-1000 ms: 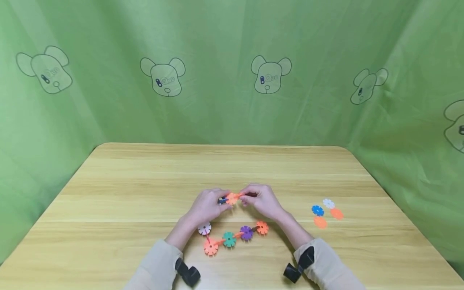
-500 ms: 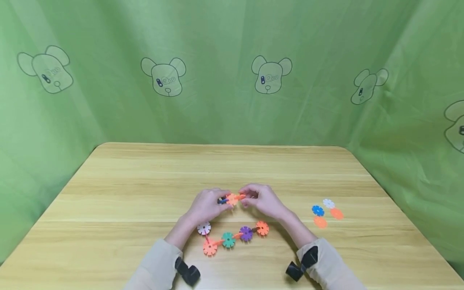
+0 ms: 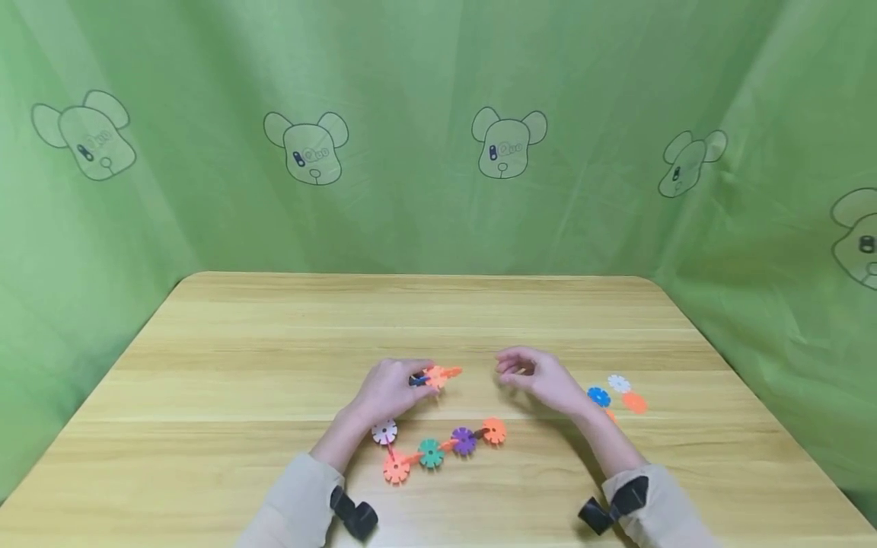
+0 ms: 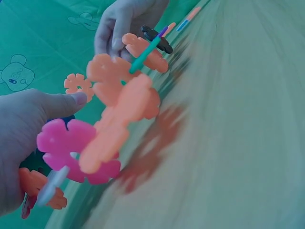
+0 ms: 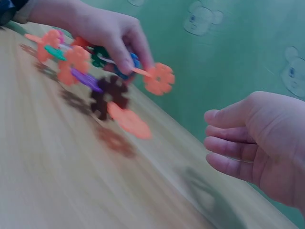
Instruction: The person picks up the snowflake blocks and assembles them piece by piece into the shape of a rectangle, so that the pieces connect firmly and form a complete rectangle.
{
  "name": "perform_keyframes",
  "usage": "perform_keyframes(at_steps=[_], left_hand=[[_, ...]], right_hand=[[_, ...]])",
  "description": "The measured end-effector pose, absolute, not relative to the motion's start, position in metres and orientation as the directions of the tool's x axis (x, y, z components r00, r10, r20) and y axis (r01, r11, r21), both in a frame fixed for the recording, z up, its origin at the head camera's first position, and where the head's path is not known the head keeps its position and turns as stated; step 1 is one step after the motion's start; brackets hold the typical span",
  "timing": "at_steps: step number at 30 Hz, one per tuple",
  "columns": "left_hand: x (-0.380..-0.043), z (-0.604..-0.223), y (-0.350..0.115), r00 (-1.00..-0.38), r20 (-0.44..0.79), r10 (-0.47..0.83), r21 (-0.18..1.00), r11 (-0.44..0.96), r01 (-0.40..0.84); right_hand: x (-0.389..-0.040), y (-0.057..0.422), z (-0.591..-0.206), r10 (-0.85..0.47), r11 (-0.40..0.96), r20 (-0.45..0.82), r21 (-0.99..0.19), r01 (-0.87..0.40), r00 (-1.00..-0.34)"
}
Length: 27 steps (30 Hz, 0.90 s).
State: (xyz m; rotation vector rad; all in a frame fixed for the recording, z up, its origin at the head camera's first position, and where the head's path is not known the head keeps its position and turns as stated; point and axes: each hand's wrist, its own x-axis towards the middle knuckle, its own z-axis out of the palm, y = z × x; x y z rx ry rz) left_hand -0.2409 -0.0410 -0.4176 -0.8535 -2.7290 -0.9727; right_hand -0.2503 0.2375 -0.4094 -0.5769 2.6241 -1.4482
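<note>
A chain of notched plastic snowflake discs curves across the table, with a white disc (image 3: 385, 432), a green disc (image 3: 431, 454) and a purple disc (image 3: 463, 441) along its near side. My left hand (image 3: 393, 388) holds the chain's far end; the right wrist view has its thumb and fingers pinching a blue disc (image 5: 128, 67). Beyond those fingertips sticks out an orange disc (image 5: 159, 78), with another orange disc (image 3: 453, 371) slotted edge-on to its right in the head view. My right hand (image 3: 541, 379) hovers apart from the chain, fingers loosely bent, holding nothing.
Loose discs lie to the right: a blue one (image 3: 599, 397), a white one (image 3: 619, 383) and an orange one (image 3: 634, 403). Another orange one is partly covered by my right forearm. Green curtain (image 3: 425, 190) hangs behind the wooden table (image 3: 274, 320).
My right hand has let go of the orange disc at the chain's far end and moved right, toward the loose discs. My left hand stays where it was, still holding the chain.
</note>
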Motion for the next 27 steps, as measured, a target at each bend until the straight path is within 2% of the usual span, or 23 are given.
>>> perform_keyframes(at_steps=[12,19,27], left_hand=[[-0.242,-0.418,-0.042,-0.844,0.268,0.464,0.547,0.648,0.530],[-0.242,-0.418,-0.043,-0.843,0.268,0.467,0.539,0.653,0.533],[-0.242,-0.417,-0.043,-0.845,0.254,0.471,0.545,0.652,0.527]], right_hand=[[-0.231,0.316,-0.402,-0.166,0.570,0.134,-0.796,-0.206,-0.977],[-0.220,0.352,-0.403,-0.067,0.630,0.046,-0.772,-0.078,-0.997],[-0.218,0.363,-0.412,-0.063,0.757,-0.027,-0.653,-0.030,-0.998]])
